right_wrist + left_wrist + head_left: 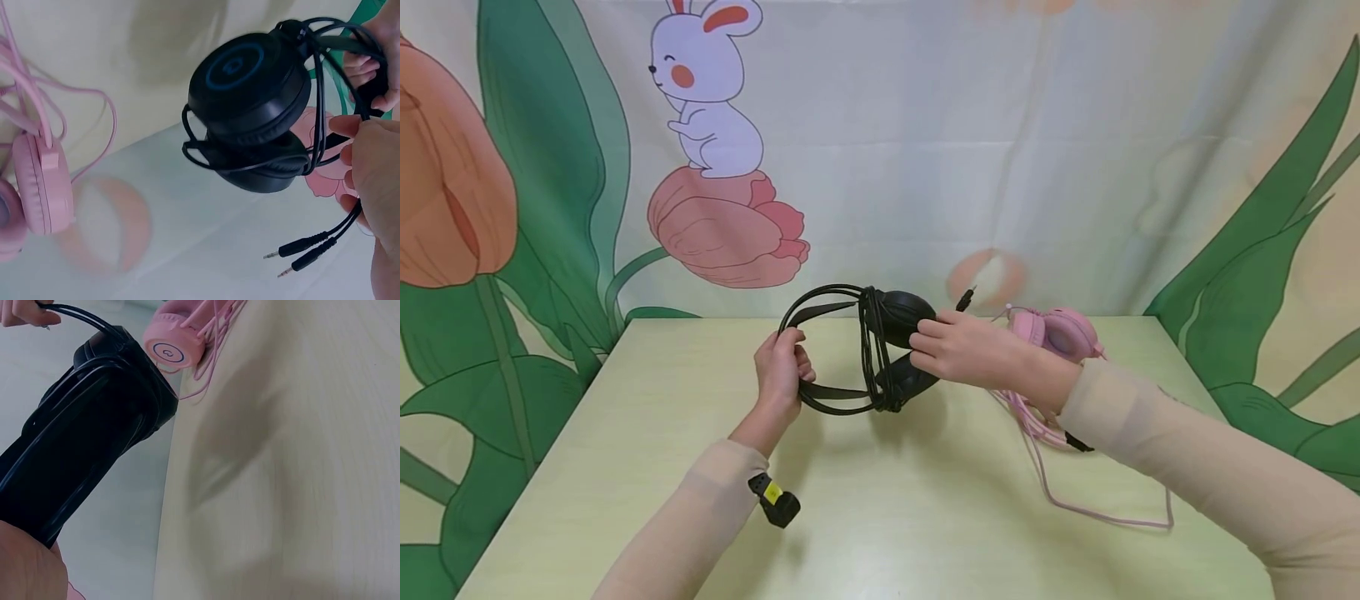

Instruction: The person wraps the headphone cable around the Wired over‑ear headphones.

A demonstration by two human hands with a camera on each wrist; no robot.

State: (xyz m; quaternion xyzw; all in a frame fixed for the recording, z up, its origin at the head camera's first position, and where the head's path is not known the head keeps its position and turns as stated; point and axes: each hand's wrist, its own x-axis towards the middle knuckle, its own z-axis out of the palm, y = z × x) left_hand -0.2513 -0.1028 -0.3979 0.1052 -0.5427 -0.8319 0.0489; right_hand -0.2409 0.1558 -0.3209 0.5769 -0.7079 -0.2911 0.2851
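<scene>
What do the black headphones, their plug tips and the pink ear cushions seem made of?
Black headphones: probably mostly plastic, satin, judging by soft highlights.
Plug tips: likely polished metal, from their silvery shine.
Pink cushions: perhaps matte leatherette over padding, judging by creases; fabric possible.

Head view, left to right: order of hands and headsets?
Left hand → black headset → right hand → pink headset.

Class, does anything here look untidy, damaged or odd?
No damage shows. The pink cable looks untidy: one loop strays across the table, away from the pink headset, whereas the black cable is mostly bundled with the black headset.
</scene>
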